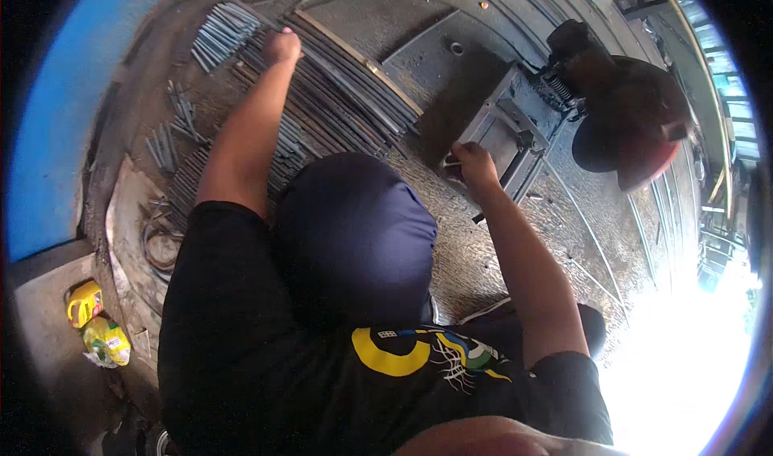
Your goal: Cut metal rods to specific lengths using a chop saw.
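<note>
My left hand point(282, 47) reaches far out over a bundle of long dark metal rods point(338, 94). Its fingers are curled closed, and whatever lies in them is hidden. Just left of it is a pile of short cut rods point(224, 33), bright grey and lying side by side. My right hand point(475, 166) is at the near left end of the base point(503, 122) of a cut-off saw point(620, 110). Its fingers close around a short pale bar point(451, 163) at that end; whether the bar is fixed to the saw cannot be told.
Smaller loose rod pieces point(165, 146) lie at the left, near a coil of wire point(161, 247). A wooden strip point(358, 57) borders the long rods. Yellow containers point(85, 303) stand at the lower left by a blue panel point(64, 118). Thin bars point(592, 222) cross the floor at the right.
</note>
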Demonstrator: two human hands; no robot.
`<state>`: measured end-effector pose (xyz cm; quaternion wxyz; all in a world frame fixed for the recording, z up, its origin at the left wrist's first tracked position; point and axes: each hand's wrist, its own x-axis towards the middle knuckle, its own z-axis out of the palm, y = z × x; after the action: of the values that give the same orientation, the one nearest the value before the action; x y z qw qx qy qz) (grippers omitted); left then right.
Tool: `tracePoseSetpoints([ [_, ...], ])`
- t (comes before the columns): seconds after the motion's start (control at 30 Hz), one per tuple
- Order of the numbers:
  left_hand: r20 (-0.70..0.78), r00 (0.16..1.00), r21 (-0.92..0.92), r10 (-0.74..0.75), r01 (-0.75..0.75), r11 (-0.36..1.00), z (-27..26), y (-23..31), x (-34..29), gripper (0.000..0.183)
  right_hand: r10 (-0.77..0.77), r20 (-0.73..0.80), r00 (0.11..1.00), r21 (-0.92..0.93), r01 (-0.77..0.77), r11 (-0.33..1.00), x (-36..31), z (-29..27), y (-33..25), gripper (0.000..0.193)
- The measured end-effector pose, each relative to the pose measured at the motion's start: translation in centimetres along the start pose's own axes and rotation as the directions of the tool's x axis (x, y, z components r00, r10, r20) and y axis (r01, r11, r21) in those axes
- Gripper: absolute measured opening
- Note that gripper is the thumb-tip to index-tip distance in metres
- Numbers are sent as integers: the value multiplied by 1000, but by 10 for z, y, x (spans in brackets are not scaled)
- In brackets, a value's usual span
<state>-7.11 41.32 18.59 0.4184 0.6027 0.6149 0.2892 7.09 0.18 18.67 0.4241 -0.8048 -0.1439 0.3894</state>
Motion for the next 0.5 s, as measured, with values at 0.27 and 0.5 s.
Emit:
tracePoseSetpoints([
  [0.27, 77, 985, 683, -157, 63, 728, 39, -81, 43, 52, 230, 27, 973, 39, -230, 972, 12, -17, 51, 31],
  [0.5, 174, 980, 846, 98, -199, 494, 64, -119, -11, 57, 37, 81, 996, -248, -15, 969, 21, 4, 31, 31],
])
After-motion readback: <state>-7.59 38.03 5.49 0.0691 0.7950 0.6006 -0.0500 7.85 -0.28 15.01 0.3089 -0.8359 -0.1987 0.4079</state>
